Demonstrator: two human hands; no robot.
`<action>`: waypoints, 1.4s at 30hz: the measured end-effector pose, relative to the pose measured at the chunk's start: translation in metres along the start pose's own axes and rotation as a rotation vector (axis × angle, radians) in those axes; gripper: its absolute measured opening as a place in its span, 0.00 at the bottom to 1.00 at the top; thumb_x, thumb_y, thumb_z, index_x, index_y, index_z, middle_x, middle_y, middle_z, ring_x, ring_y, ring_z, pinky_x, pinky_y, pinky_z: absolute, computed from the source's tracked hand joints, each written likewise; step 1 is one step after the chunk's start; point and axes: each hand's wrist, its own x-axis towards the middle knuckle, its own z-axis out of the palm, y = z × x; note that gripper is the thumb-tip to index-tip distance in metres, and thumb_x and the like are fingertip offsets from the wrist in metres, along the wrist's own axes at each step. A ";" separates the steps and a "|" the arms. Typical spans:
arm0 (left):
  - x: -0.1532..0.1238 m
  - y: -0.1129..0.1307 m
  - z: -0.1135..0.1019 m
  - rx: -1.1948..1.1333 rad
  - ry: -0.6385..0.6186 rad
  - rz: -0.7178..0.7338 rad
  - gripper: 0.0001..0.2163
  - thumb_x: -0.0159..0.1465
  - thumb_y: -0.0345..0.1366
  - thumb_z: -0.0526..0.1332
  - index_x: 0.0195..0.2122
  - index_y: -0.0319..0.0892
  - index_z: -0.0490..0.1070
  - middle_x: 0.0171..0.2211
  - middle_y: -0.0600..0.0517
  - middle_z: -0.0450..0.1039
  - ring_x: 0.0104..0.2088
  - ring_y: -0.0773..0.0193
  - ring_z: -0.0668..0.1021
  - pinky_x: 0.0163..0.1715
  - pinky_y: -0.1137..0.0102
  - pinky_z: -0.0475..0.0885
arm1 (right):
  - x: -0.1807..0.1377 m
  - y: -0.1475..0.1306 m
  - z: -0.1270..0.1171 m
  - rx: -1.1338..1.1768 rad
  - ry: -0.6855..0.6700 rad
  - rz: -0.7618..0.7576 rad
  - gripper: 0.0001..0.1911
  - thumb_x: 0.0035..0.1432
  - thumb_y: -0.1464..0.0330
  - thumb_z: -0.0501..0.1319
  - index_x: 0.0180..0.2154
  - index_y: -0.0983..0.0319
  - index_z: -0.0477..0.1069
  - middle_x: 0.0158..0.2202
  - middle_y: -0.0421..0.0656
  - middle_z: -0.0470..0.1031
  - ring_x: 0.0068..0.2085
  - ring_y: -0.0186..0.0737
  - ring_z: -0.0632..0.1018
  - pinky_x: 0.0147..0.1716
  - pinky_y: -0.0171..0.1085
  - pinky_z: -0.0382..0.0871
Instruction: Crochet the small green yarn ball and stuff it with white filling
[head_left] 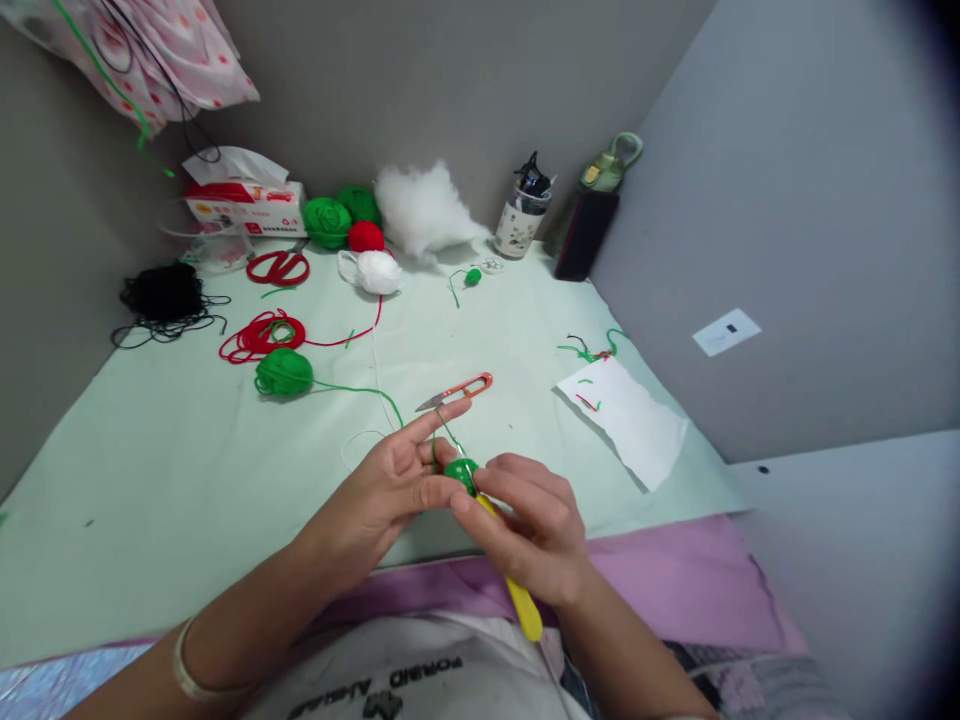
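Note:
My left hand [394, 485] pinches a small green crocheted piece [459, 470] between thumb and fingers, its index finger stretched out with green yarn running over it. My right hand [529, 525] grips a yellow-handled crochet hook [517, 595], whose tip is in the green piece. The strand leads back across the pale green table [150, 480] to a green yarn ball [283, 372]. Orange thread snips [459, 391] lie just beyond my fingers.
At the back stand a tissue box [247, 207], green and red yarn balls [345, 220], white stuffing [424, 210], a jar [519, 220] and a dark bottle [589, 225]. Black yarn [161, 295] and red yarn [259, 335] lie left, white paper [626, 415] right. Grey walls enclose the table.

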 end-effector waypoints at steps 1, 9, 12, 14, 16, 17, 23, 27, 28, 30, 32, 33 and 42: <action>0.000 0.000 0.000 -0.014 -0.003 -0.022 0.39 0.55 0.32 0.77 0.67 0.48 0.67 0.35 0.57 0.68 0.33 0.73 0.72 0.37 0.78 0.70 | 0.001 0.000 0.000 0.024 -0.007 0.041 0.17 0.62 0.80 0.66 0.50 0.57 0.77 0.40 0.44 0.80 0.41 0.40 0.83 0.38 0.37 0.84; 0.004 0.005 -0.011 0.209 0.012 0.114 0.40 0.55 0.30 0.75 0.69 0.53 0.64 0.37 0.56 0.69 0.36 0.69 0.72 0.38 0.74 0.69 | -0.002 0.004 -0.004 0.398 0.052 0.291 0.16 0.71 0.73 0.58 0.55 0.56 0.78 0.46 0.48 0.83 0.43 0.41 0.84 0.37 0.39 0.82; 0.004 0.008 -0.015 0.322 0.021 0.146 0.41 0.56 0.29 0.75 0.70 0.54 0.62 0.37 0.56 0.70 0.36 0.68 0.72 0.38 0.72 0.70 | 0.000 0.007 -0.009 0.487 0.000 0.375 0.15 0.71 0.72 0.59 0.54 0.55 0.79 0.46 0.48 0.84 0.43 0.42 0.85 0.37 0.40 0.82; 0.005 0.008 -0.014 0.376 0.036 0.171 0.41 0.56 0.30 0.74 0.70 0.54 0.61 0.37 0.56 0.70 0.36 0.67 0.73 0.38 0.71 0.70 | 0.004 0.007 -0.011 0.488 -0.026 0.360 0.14 0.70 0.73 0.60 0.53 0.56 0.79 0.45 0.48 0.84 0.42 0.42 0.85 0.37 0.39 0.82; 0.005 0.006 -0.011 0.405 0.072 0.213 0.40 0.57 0.30 0.74 0.69 0.52 0.62 0.37 0.56 0.70 0.36 0.68 0.73 0.37 0.72 0.70 | 0.007 0.007 -0.012 0.438 -0.011 0.312 0.15 0.69 0.74 0.60 0.52 0.57 0.79 0.44 0.49 0.84 0.41 0.41 0.85 0.36 0.38 0.82; 0.005 0.005 -0.009 0.412 0.092 0.238 0.40 0.56 0.30 0.75 0.69 0.51 0.62 0.36 0.56 0.70 0.35 0.68 0.73 0.36 0.73 0.70 | 0.008 0.007 -0.012 0.407 0.003 0.290 0.14 0.69 0.74 0.60 0.52 0.58 0.79 0.44 0.49 0.83 0.41 0.41 0.85 0.36 0.38 0.82; 0.001 -0.003 0.000 0.457 0.242 0.423 0.39 0.54 0.32 0.77 0.66 0.50 0.66 0.36 0.56 0.72 0.35 0.68 0.75 0.36 0.75 0.73 | 0.008 0.001 -0.008 0.370 0.038 0.322 0.13 0.70 0.73 0.59 0.51 0.57 0.78 0.44 0.48 0.82 0.41 0.40 0.84 0.36 0.37 0.81; -0.001 -0.009 -0.002 0.572 0.295 0.561 0.32 0.57 0.33 0.76 0.63 0.54 0.71 0.43 0.53 0.76 0.35 0.69 0.75 0.33 0.76 0.74 | 0.010 -0.002 -0.008 0.371 0.010 0.386 0.13 0.69 0.75 0.59 0.50 0.58 0.78 0.45 0.49 0.83 0.42 0.41 0.84 0.38 0.39 0.81; -0.001 -0.011 -0.003 0.596 0.295 0.589 0.31 0.58 0.33 0.75 0.62 0.55 0.72 0.44 0.53 0.76 0.35 0.69 0.75 0.34 0.76 0.75 | 0.011 -0.003 -0.009 0.360 0.003 0.398 0.13 0.69 0.75 0.59 0.50 0.58 0.78 0.45 0.48 0.83 0.42 0.41 0.84 0.38 0.39 0.81; -0.001 -0.012 -0.005 0.626 0.301 0.623 0.31 0.59 0.32 0.75 0.62 0.55 0.72 0.44 0.53 0.76 0.36 0.68 0.77 0.37 0.74 0.77 | 0.013 -0.004 -0.009 0.349 0.001 0.416 0.13 0.69 0.75 0.59 0.49 0.58 0.78 0.45 0.48 0.83 0.42 0.42 0.84 0.38 0.40 0.81; -0.001 -0.013 -0.005 0.637 0.306 0.637 0.32 0.58 0.31 0.75 0.63 0.55 0.71 0.43 0.54 0.77 0.37 0.67 0.79 0.41 0.72 0.78 | 0.014 -0.005 -0.008 0.353 0.012 0.413 0.13 0.68 0.76 0.59 0.49 0.58 0.78 0.44 0.48 0.84 0.42 0.42 0.85 0.39 0.40 0.81; -0.001 -0.013 -0.004 0.642 0.304 0.645 0.32 0.58 0.30 0.75 0.64 0.55 0.71 0.42 0.54 0.77 0.38 0.67 0.79 0.43 0.72 0.79 | 0.014 -0.005 -0.008 0.358 0.013 0.408 0.13 0.68 0.76 0.59 0.49 0.59 0.78 0.44 0.48 0.84 0.43 0.42 0.85 0.39 0.40 0.81; 0.000 -0.018 -0.010 0.777 0.284 0.810 0.32 0.60 0.28 0.73 0.64 0.60 0.71 0.40 0.56 0.77 0.37 0.67 0.79 0.45 0.70 0.79 | 0.018 -0.006 -0.009 0.373 0.019 0.433 0.14 0.67 0.78 0.59 0.48 0.58 0.78 0.41 0.47 0.84 0.42 0.43 0.84 0.38 0.41 0.81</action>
